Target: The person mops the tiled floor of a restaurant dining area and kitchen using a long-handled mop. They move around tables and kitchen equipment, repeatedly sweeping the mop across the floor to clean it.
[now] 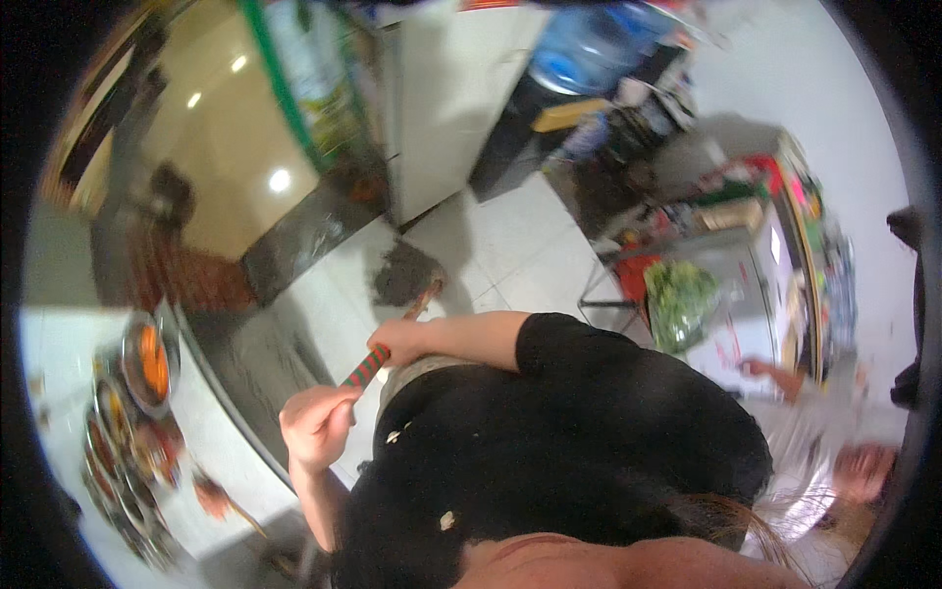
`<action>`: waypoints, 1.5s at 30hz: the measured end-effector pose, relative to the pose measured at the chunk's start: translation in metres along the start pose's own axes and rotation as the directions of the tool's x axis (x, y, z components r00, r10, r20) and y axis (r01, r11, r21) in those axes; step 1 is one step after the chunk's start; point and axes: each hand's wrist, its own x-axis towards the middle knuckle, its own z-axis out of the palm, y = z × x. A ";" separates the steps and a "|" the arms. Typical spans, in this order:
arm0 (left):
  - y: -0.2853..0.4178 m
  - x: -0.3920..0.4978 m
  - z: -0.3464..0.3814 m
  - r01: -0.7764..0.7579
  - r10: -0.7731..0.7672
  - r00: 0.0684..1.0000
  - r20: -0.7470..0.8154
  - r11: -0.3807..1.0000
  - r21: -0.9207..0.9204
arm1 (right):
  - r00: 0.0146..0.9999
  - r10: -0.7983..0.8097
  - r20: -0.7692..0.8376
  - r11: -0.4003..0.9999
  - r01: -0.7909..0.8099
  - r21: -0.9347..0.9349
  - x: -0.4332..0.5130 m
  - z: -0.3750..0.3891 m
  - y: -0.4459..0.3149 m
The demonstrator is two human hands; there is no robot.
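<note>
Both of my hands hold a long handle (pixel 366 366) with red and green stripes. My left hand (pixel 316 427) is closed round it at the lower left, nearer my body. My right hand (pixel 397 342) grips it further along, in front of my black shirt. Beyond my right hand the handle runs down to a dark, blurred mop or broom head (pixel 405 272), which lies over the pale floor tiles (pixel 508 243). Small pale bits cling to the shirt.
Metal bowls, one with orange food (pixel 153 361), stand on a white counter (pixel 221 442) at left. At right a bag of leafy greens (pixel 681 305) lies by a cluttered shelf, near another person's hand (pixel 773 375). A blue water bottle (pixel 581 51) stands at the top.
</note>
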 end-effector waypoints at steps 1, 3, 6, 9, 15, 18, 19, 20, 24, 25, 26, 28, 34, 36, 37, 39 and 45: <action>-0.010 -0.001 -0.008 0.047 -0.045 0.999 0.021 0.996 -0.076 | 1.000 -0.002 -0.017 1.000 0.002 -0.004 0.003 0.002 -0.002; -0.033 -0.002 -0.024 0.070 -0.056 0.994 0.093 0.985 -0.157 | 0.995 0.101 0.005 0.993 -0.101 -0.056 0.010 0.009 -0.004; -0.060 -0.010 -0.039 0.155 -0.152 0.988 0.031 0.952 -0.265 | 0.993 0.114 -0.001 0.991 -0.114 -0.067 0.018 0.019 0.001; -0.084 -0.011 -0.056 0.059 -0.058 0.998 0.015 0.904 -0.423 | 0.975 0.217 -0.036 0.966 -0.220 -0.135 0.030 0.032 0.002; -0.097 -0.034 -0.099 -0.063 0.052 0.998 -0.036 0.844 -0.533 | 0.992 0.087 -0.086 0.943 -0.110 -0.315 0.050 0.039 -0.020; -0.089 -0.048 -0.113 -0.098 0.063 0.994 -0.091 0.881 -0.464 | 0.985 0.111 -0.134 0.952 -0.144 -0.272 0.057 0.041 -0.041; -0.085 -0.053 -0.117 -0.119 0.068 0.989 -0.135 0.897 -0.425 | 0.988 0.108 -0.112 0.943 -0.138 -0.303 0.060 0.040 -0.049; -0.080 -0.058 -0.120 -0.140 0.084 0.984 -0.155 0.904 -0.403 | 0.991 0.099 -0.084 0.931 -0.123 -0.345 0.066 0.036 -0.057; -0.068 -0.091 -0.136 -0.030 -0.088 0.943 -0.320 0.938 -0.346 | 0.986 -0.103 0.133 0.907 0.148 -0.394 0.100 0.032 -0.087; -0.069 -0.101 -0.140 -0.005 -0.109 0.931 -0.350 0.951 -0.309 | 0.969 -0.187 0.163 0.879 0.239 -0.412 0.112 0.034 -0.095; -0.072 -0.113 -0.146 0.037 -0.147 0.914 -0.378 0.958 -0.283 | 0.947 -0.240 0.215 0.842 0.313 -0.439 0.124 0.037 -0.100; -0.081 -0.142 -0.155 0.103 -0.196 0.900 -0.390 0.964 -0.246 | 0.909 -0.324 0.264 0.807 0.411 -0.424 0.147 0.043 -0.107; -0.135 -0.152 -0.105 0.299 -0.280 0.932 -0.230 0.953 0.054 | 0.929 -0.162 0.333 0.745 0.337 -0.576 0.181 0.065 -0.104; -0.132 -0.148 -0.080 0.210 -0.173 0.912 -0.372 0.976 0.061 | 0.933 -0.116 0.339 0.775 0.299 -0.558 0.181 0.075 -0.100; -0.130 -0.143 -0.078 0.199 -0.155 0.907 -0.391 0.977 0.073 | 0.936 -0.088 0.341 0.792 0.273 -0.546 0.181 0.081 -0.097; -0.128 -0.134 -0.072 0.260 -0.222 0.876 -0.429 0.965 0.032 | 0.942 -0.033 0.335 0.819 0.218 -0.531 0.180 0.090 -0.090; -0.159 -0.102 -0.057 0.115 -0.063 0.971 -0.229 0.968 0.221 | 0.956 0.133 0.262 0.874 0.012 -0.485 0.181 0.088 -0.059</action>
